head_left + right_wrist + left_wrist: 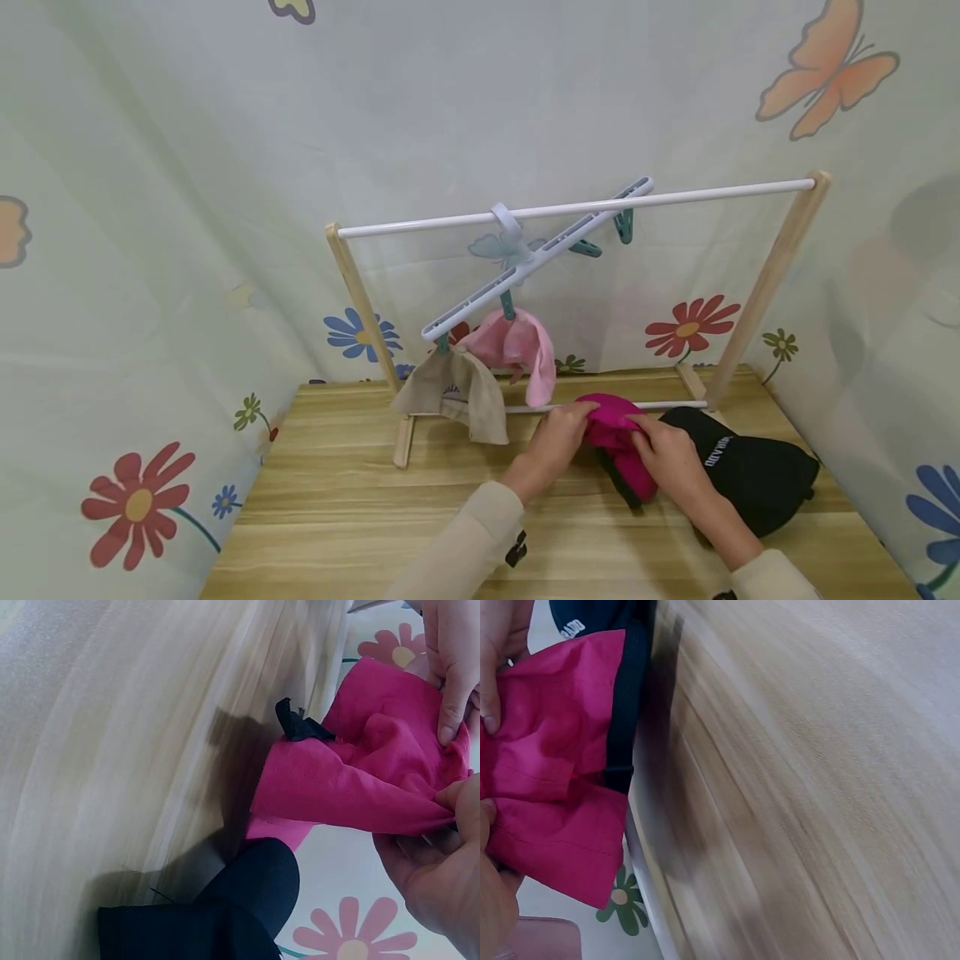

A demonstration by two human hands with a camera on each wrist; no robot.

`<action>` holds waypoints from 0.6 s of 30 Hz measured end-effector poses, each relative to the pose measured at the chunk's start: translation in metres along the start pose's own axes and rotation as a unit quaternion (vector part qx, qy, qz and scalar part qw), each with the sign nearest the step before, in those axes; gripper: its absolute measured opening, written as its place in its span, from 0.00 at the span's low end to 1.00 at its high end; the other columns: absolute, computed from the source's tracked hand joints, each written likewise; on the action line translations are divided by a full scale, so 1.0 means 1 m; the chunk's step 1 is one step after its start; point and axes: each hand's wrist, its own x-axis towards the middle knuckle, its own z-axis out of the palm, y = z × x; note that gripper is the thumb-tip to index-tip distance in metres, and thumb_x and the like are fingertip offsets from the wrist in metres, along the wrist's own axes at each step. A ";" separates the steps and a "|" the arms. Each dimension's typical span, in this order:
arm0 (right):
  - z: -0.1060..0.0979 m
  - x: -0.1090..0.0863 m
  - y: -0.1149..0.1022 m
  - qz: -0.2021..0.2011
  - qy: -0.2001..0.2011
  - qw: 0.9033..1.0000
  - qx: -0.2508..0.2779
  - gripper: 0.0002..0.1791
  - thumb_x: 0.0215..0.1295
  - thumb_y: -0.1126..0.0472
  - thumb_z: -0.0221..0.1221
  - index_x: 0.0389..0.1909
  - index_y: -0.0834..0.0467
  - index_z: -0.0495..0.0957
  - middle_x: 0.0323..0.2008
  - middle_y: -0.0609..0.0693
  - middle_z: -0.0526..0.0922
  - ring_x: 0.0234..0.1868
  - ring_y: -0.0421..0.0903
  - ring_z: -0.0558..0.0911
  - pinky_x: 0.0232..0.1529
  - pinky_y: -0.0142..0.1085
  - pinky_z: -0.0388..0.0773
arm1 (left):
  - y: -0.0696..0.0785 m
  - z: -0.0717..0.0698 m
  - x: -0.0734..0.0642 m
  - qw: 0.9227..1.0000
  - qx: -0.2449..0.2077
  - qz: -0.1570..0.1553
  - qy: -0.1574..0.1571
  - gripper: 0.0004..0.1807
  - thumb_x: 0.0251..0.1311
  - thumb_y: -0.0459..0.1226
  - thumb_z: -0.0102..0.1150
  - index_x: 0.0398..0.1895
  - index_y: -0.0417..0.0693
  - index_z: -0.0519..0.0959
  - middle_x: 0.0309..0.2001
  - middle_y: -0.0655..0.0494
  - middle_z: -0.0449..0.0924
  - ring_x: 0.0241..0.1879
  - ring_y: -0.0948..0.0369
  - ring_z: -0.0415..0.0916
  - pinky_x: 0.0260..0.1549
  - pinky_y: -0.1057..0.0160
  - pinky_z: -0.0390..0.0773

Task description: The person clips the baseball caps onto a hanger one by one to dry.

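A bright magenta cap [619,433] with a black strap [627,712] is held up by both hands, just above the table. My left hand [558,437] pinches its upper left part between thumb and fingers. On the other side my right hand [669,458] pinches the fabric, its thumb on top in the right wrist view. Folds run across the cloth between the two thumbs. Close to the right hand lies a black cap [765,483] with pale lettering. Left of the hands, a beige cap [468,400] and a pink cap [536,346] hang from green clips.
A pale blue hanger [480,298] hooks slantwise over the white top bar [720,193] of a wooden-ended rack. Two more green clips [625,225] dangle from its far half, holding nothing. The rack stands on a wood-grain table [337,517] before a flower-printed curtain [187,167].
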 end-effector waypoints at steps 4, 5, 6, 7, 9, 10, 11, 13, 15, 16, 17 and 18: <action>-0.001 0.001 -0.001 0.001 0.013 1.000 0.007 0.12 0.64 0.70 0.64 0.48 0.65 0.85 0.38 0.60 0.88 0.34 0.53 0.85 0.37 0.53 0.83 | 0.001 -0.001 0.002 1.000 -0.025 0.000 0.008 0.14 0.70 0.30 0.59 0.56 0.47 0.83 0.48 0.53 0.87 0.51 0.64 0.84 0.51 0.75 0.79; -0.002 0.001 -0.001 0.002 0.015 1.000 0.010 0.12 0.64 0.70 0.64 0.48 0.64 0.85 0.38 0.60 0.88 0.35 0.54 0.86 0.37 0.54 0.83 | 0.001 -0.002 0.002 0.999 -0.032 0.000 0.010 0.14 0.70 0.30 0.59 0.56 0.47 0.83 0.49 0.54 0.87 0.51 0.64 0.84 0.51 0.75 0.79; -0.003 0.002 -0.001 0.002 0.018 1.000 0.012 0.12 0.65 0.70 0.64 0.48 0.64 0.85 0.38 0.60 0.88 0.35 0.54 0.86 0.38 0.54 0.83 | 0.001 -0.003 0.003 0.999 -0.038 0.000 0.012 0.14 0.70 0.30 0.59 0.56 0.47 0.83 0.49 0.54 0.87 0.51 0.65 0.84 0.50 0.75 0.78; -0.004 0.003 -0.001 0.002 0.019 1.000 0.014 0.12 0.65 0.70 0.63 0.48 0.64 0.85 0.38 0.60 0.88 0.36 0.55 0.86 0.38 0.55 0.83 | 0.001 -0.003 0.004 0.999 -0.044 0.000 0.014 0.14 0.70 0.30 0.59 0.56 0.47 0.83 0.49 0.54 0.87 0.50 0.65 0.84 0.50 0.75 0.78; -0.005 0.004 -0.002 0.004 0.023 1.000 0.014 0.11 0.65 0.70 0.63 0.48 0.64 0.84 0.38 0.60 0.88 0.37 0.56 0.87 0.38 0.56 0.82 | 0.001 -0.006 0.006 0.998 -0.058 0.000 0.020 0.14 0.71 0.30 0.58 0.55 0.48 0.83 0.49 0.55 0.87 0.50 0.65 0.84 0.50 0.75 0.78; -0.007 0.005 -0.003 0.005 0.025 1.000 0.014 0.11 0.65 0.70 0.62 0.48 0.64 0.84 0.38 0.60 0.88 0.37 0.57 0.87 0.38 0.56 0.82 | 0.002 -0.007 0.007 0.998 -0.064 0.001 0.023 0.13 0.70 0.30 0.59 0.55 0.48 0.83 0.48 0.55 0.87 0.50 0.65 0.84 0.49 0.75 0.79; -0.008 0.006 -0.003 0.007 0.027 1.000 0.015 0.11 0.66 0.70 0.62 0.48 0.64 0.84 0.38 0.60 0.88 0.37 0.56 0.87 0.38 0.56 0.82 | 0.002 -0.009 0.008 0.997 -0.070 0.003 0.026 0.13 0.70 0.30 0.59 0.55 0.47 0.83 0.48 0.55 0.88 0.50 0.65 0.84 0.49 0.75 0.79; -0.010 0.007 -0.004 0.012 0.029 0.999 0.016 0.11 0.66 0.71 0.61 0.48 0.64 0.84 0.39 0.61 0.88 0.38 0.56 0.86 0.39 0.55 0.82 | 0.003 -0.011 0.010 0.997 -0.075 0.008 0.031 0.13 0.70 0.30 0.59 0.54 0.47 0.84 0.48 0.54 0.88 0.49 0.65 0.84 0.49 0.74 0.79; -0.012 0.007 -0.005 0.016 0.030 0.999 0.017 0.12 0.67 0.70 0.61 0.49 0.63 0.84 0.40 0.61 0.88 0.40 0.57 0.87 0.40 0.56 0.82 | 0.003 -0.014 0.012 0.996 -0.075 0.012 0.036 0.12 0.69 0.30 0.60 0.53 0.46 0.84 0.47 0.54 0.88 0.49 0.64 0.85 0.49 0.74 0.80; -0.013 0.008 -0.006 0.017 0.030 0.999 0.019 0.12 0.67 0.70 0.61 0.50 0.63 0.84 0.41 0.61 0.88 0.40 0.57 0.87 0.41 0.56 0.82 | 0.004 -0.015 0.012 0.996 -0.074 0.015 0.038 0.12 0.69 0.30 0.60 0.53 0.45 0.84 0.47 0.53 0.88 0.49 0.64 0.85 0.49 0.74 0.80; -0.014 0.008 -0.006 0.017 0.029 0.999 0.019 0.12 0.67 0.70 0.61 0.50 0.64 0.84 0.42 0.61 0.88 0.41 0.57 0.87 0.41 0.56 0.82 | 0.004 -0.016 0.013 0.996 -0.074 0.016 0.040 0.12 0.69 0.29 0.60 0.53 0.45 0.84 0.47 0.53 0.88 0.49 0.63 0.85 0.49 0.74 0.80; -0.015 0.008 -0.007 0.016 0.029 0.999 0.018 0.13 0.67 0.70 0.61 0.51 0.64 0.84 0.42 0.61 0.88 0.40 0.57 0.87 0.40 0.56 0.82 | 0.004 -0.017 0.013 0.996 -0.073 0.016 0.041 0.12 0.69 0.30 0.60 0.53 0.45 0.84 0.47 0.53 0.88 0.49 0.63 0.85 0.49 0.74 0.79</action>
